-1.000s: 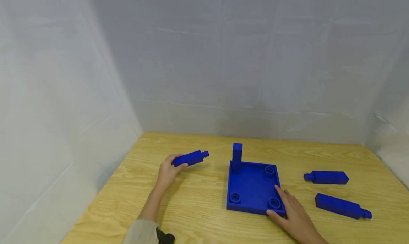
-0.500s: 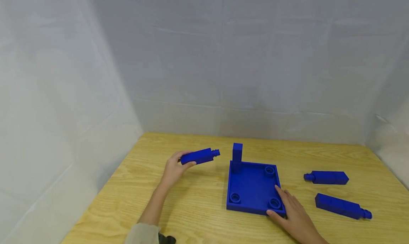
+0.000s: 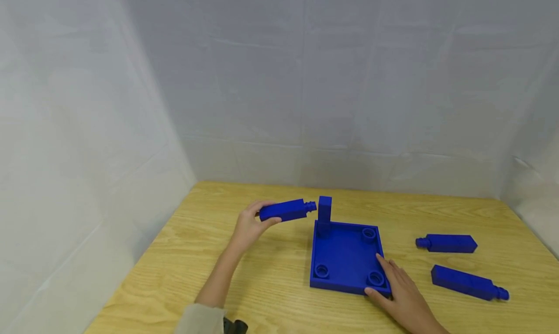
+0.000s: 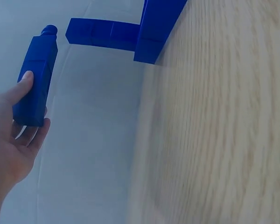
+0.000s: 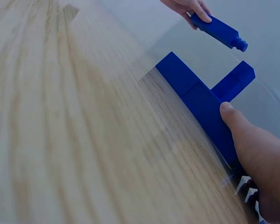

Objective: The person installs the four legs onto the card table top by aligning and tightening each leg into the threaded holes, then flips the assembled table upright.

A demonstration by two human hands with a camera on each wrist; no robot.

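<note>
My left hand (image 3: 250, 225) grips a blue square peg (image 3: 286, 210) by its blunt end and holds it level above the table, its round tip pointing right at an upright blue post (image 3: 324, 213). The left wrist view shows the same peg (image 4: 35, 79) between thumb and fingers. The post stands in the far left corner of a blue square base (image 3: 345, 254) with round sockets in its other three corners. My right hand (image 3: 399, 292) rests on the base's near right corner, the thumb pressing its side wall (image 5: 203, 109).
Two more blue pegs lie on the wooden table (image 3: 271, 285) to the right of the base, one farther back (image 3: 446, 243) and one nearer (image 3: 468, 282). White cloth walls close in the table at the left, back and right.
My left hand has lifted the peg and carried it to the right, from the table's left part up close to the upright post. The right hand and base have stayed put.
</note>
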